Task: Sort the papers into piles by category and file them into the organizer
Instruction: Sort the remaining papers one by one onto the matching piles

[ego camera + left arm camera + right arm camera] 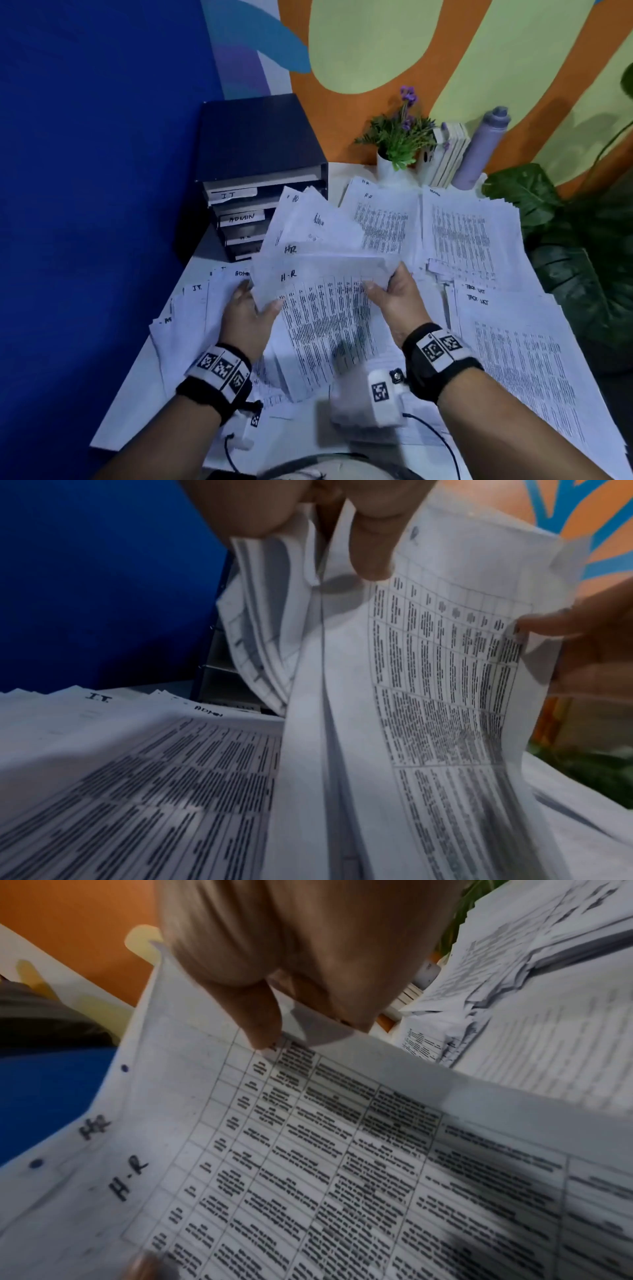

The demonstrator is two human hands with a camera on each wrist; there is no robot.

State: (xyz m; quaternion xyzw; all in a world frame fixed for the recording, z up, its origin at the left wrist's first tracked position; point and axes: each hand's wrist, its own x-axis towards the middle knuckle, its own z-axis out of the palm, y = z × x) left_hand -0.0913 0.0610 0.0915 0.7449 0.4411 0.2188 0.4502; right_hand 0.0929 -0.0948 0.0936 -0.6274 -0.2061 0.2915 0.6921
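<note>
Papers: we hold a fanned bundle of sheets (318, 274) just above the worktop (137, 394), between our two hands.
Top sheet: marked "H-R" (288, 276); the sheets fanned behind it read "HR" and "Admin", so the bundle is mixed.
Left hand (248, 317): thumb and fingers clamp the bundle's left edge.
Right hand (399, 296): thumb and fingers pinch the top sheet's far right corner.
Piles: IT and Admin piles (195, 298) lie just left of our left hand; an HR pile (380, 216) sits beyond our right hand.
Organizer (253, 171): stands beyond our left hand, trays labelled IT and ADMIN.
Doing it well: we should peel only the top sheet, check that none clings beneath, keep the left grip firm, and lay it squarely on the HR pile.
</note>
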